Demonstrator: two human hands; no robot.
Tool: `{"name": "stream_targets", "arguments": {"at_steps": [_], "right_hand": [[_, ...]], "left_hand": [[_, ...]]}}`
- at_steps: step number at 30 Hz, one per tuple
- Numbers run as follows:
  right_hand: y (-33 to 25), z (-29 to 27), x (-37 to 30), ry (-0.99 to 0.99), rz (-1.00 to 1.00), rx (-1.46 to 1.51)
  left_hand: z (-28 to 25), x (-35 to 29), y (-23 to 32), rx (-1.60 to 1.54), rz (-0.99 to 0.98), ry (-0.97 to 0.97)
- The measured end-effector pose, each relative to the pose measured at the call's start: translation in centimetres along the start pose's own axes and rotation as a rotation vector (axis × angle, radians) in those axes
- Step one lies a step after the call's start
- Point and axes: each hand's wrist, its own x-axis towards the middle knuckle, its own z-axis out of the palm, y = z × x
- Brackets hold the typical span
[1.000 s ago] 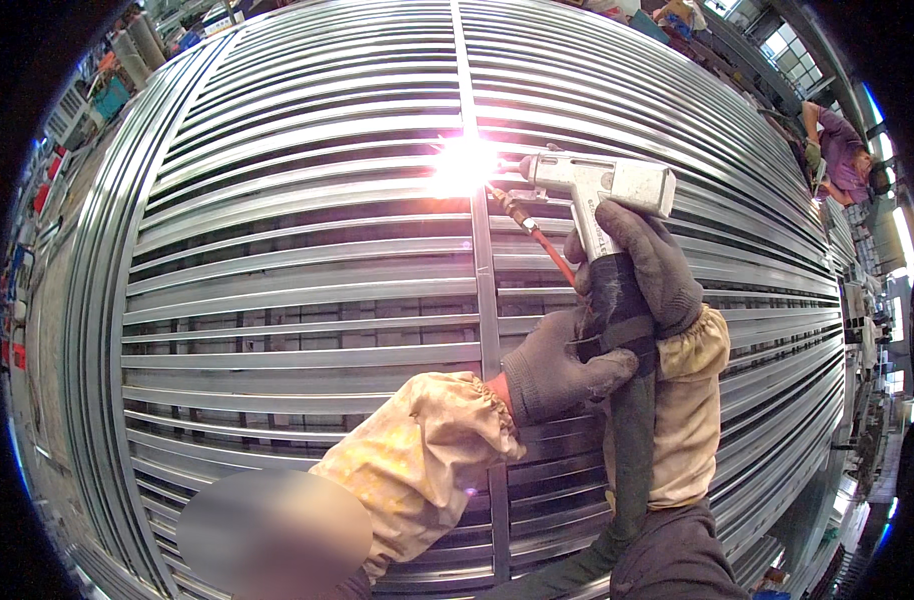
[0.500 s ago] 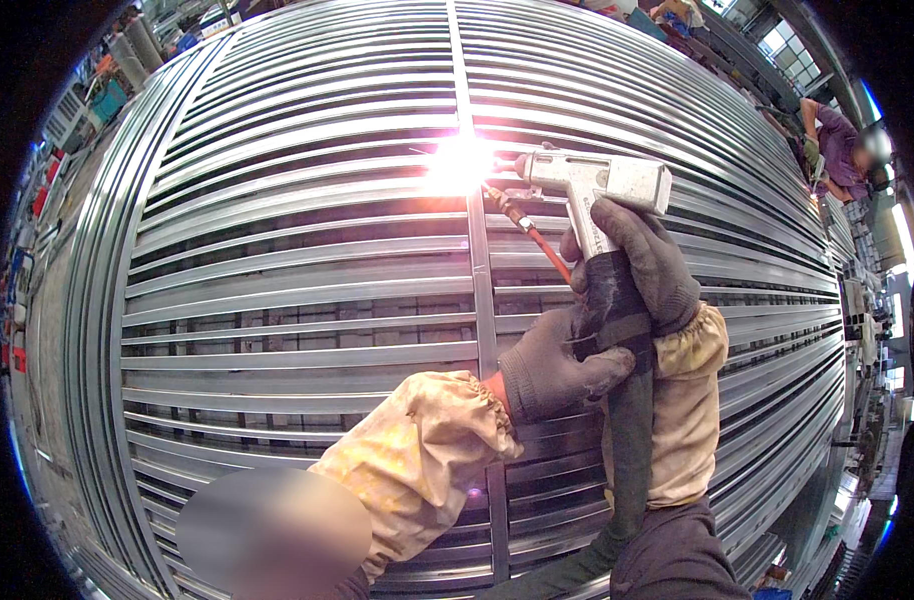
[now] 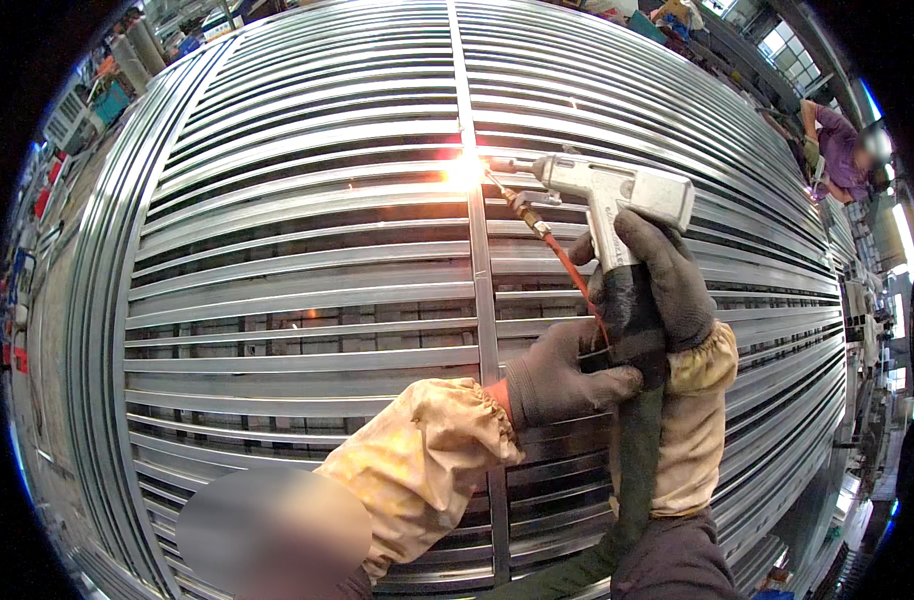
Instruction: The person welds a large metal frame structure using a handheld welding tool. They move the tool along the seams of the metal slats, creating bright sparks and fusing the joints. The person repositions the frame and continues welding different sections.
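My gloved right hand (image 3: 669, 285) is wrapped around the grip of a silver pistol-shaped welding gun (image 3: 617, 190), whose nozzle points left. Lower down, my gloved left hand (image 3: 565, 375) closes around the black-taped base of the handle, where a thick dark cable sleeve (image 3: 639, 465) runs down. A thin red wire-feed tube (image 3: 569, 265) with a brass fitting leads up to the nozzle. At its tip a bright glow (image 3: 464, 172) sits on the upright middle bar (image 3: 484, 350) of a large frame of parallel metal bars, hiding the joint there.
Several long metal tubes (image 3: 102, 320) line the frame's left side. Brickwork (image 3: 247, 335) shows through the gaps between bars. At the far right a person in a purple shirt (image 3: 842, 155) bends over the frame's edge. Workshop clutter surrounds it.
The glare at the nozzle has shrunk, and small orange sparks are scattered about. Both hands and the welding gun have shifted right and slightly toward me, uncovering more of the nozzle.
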Motion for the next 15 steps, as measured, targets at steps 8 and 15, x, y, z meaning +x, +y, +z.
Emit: {"name": "stream_targets", "arguments": {"at_steps": [8, 15], "right_hand": [[1.8, -3.2, -0.9, 0.079, -0.095, -0.089], [2.3, -3.3, -1.2, 0.007, 0.052, 0.19]], "left_hand": [[0.1, 0.3, -0.4, 0.075, 0.001, -0.08], [0.0, 0.4, 0.0, 0.193, -0.013, -0.068]]}}
